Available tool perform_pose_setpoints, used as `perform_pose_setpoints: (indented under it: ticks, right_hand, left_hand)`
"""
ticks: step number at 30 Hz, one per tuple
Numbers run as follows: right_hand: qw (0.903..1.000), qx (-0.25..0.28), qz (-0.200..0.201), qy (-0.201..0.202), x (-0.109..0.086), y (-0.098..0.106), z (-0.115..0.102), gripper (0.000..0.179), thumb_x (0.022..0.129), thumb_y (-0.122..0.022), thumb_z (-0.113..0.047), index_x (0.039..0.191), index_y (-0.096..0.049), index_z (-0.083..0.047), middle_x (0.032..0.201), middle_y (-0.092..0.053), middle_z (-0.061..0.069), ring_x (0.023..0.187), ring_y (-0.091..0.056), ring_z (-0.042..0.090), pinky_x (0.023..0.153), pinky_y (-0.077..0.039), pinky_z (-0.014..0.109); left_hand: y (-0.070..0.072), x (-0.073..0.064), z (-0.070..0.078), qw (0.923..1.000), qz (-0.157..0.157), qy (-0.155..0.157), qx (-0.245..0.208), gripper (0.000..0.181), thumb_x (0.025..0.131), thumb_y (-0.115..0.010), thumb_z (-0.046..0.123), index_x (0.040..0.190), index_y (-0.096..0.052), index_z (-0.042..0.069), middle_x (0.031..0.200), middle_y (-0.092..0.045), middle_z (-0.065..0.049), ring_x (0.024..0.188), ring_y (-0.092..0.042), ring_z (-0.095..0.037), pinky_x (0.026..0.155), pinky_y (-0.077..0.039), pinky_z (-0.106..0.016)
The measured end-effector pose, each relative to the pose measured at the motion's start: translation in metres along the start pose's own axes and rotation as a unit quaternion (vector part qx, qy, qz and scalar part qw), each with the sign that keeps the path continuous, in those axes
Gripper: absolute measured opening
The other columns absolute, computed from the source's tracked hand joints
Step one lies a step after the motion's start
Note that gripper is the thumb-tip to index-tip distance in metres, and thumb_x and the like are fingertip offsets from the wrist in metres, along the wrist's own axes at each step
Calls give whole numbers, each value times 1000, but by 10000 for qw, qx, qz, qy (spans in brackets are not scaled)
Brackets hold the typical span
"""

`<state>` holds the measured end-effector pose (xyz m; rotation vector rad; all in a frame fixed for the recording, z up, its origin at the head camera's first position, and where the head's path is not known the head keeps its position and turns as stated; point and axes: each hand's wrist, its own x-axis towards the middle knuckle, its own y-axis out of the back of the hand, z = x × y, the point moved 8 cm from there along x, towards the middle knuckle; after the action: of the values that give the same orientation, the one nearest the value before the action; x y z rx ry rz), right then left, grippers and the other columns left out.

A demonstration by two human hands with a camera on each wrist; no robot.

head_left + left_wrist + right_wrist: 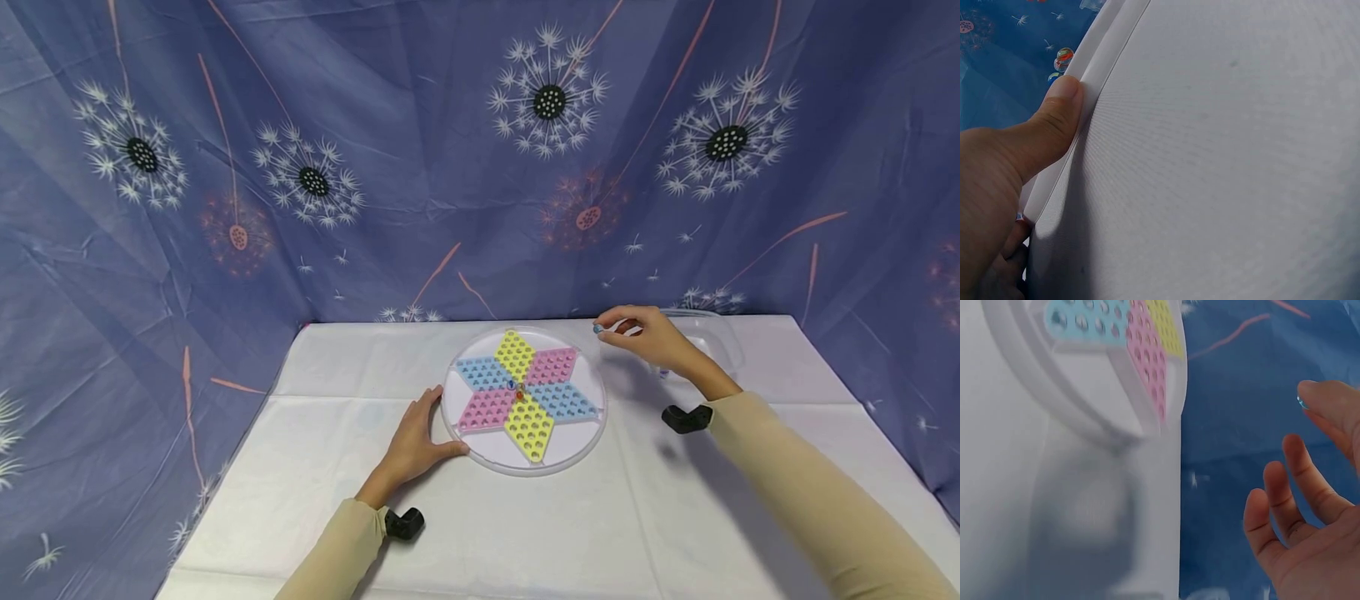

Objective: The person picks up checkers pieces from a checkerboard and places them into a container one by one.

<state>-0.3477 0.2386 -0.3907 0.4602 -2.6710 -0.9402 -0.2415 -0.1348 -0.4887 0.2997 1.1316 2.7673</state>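
A round Chinese checkers board (480, 454) with a six-pointed star of yellow, pink and blue holes lies on the white table. Several glass marbles (520, 395) sit around its centre. My left hand (411, 442) steadies the board's left side, thumb and forefinger spread apart along the rim; in the left wrist view its thumb (1063, 103) touches the rim. To the right of the board, above the table's far part, my right hand (651, 337) pinches a light blue marble (597, 328) between thumb and forefinger. The other right fingers (1275, 481) are loosely spread.
A clear plastic container (716, 333) stands at the back right, partly behind my right hand, with a bluish thing (663, 373) by its near edge. A blue dandelion-print cloth (420, 167) hangs directly behind the table (585, 533).
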Motion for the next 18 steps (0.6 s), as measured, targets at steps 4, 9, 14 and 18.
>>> perform_pose_setpoints:
  ticks: [4,9,14,18]
  right_hand:
    - [9993,-58,230,-300,-6,15,12,34,90,-69,-40,118,-69,-22,123,-63,3,100,-60,22,72,-55,38]
    - [9971,-185,484,-552,-12,32,26,37,90,-67,-44,120,-67,-22,119,-64,3,102,-59,23,78,-55,43]
    - [9939,-347,741,-739,-18,47,41,41,91,-64,-47,124,-65,-22,120,-63,6,104,-57,24,80,-53,39]
    - [9910,-378,873,-939,-23,58,55,46,91,-62,-51,126,-64,-22,122,-61,6,105,-55,24,76,-53,36]
  left_hand:
    - [1,0,0,10000,15,-17,-2,110,65,-89,45,151,-33,4,154,-33,-18,140,-32,-35,117,-26,-48]
    - [1,1,1,10000,40,-32,7,109,65,-89,44,150,-34,4,154,-34,-17,139,-33,-35,116,-27,-48]
    - [0,1,0,10000,-13,25,21,110,65,-89,45,151,-33,5,155,-33,-17,140,-32,-35,117,-27,-48]
    - [0,1,0,10000,-19,14,36,109,66,-88,44,151,-32,5,155,-32,-19,140,-31,-36,116,-27,-49]
